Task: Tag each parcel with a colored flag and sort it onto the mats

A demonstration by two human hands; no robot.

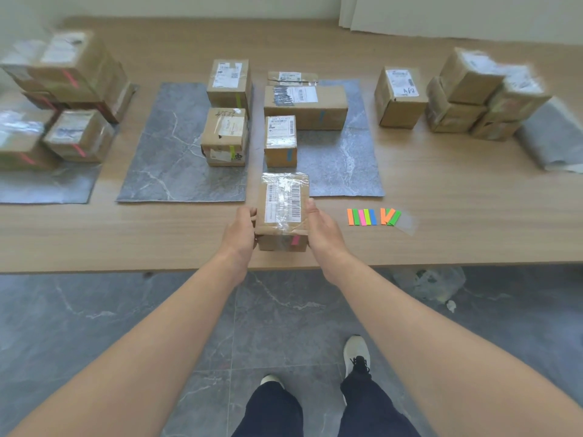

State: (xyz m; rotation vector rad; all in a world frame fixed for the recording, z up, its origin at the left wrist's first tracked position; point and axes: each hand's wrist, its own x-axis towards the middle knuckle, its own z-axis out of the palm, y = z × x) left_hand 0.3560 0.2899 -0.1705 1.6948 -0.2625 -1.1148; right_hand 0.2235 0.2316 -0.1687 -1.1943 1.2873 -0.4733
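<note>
**sortnoob:** ok, big stuff first. Wooden table (441, 184) with three grey mats on it: the far-left mat (47, 187) has parcels with pink flags, the middle mat (164, 152) has green ones, the right mat (344, 165) has blue. There's an untagged pile (473, 96) out at the right end. Where does the one being held go?

**tapeguy:** look at the held parcel (284, 203). It's dead centre at the near edge of the table, right in front of the person, long axis pointing away from them toward the mats. The left hand (239, 231) is wrapped on its left side and the right hand (321, 230) is pressed to its right side with the thumb over the top edge, so both hands are clamped on it with the box between them. Can't tell if it's lifted or sitting on the wood.

**sortnoob:** and the tag?

**tapeguy:** a pink flag (295, 240) on the near face. So I'd guess it goes to the far-left mat, a long sideways carry past the middle one, with the left hand on the leading side. The spare flag strips (372, 217) sit just right of the right hand.
</note>
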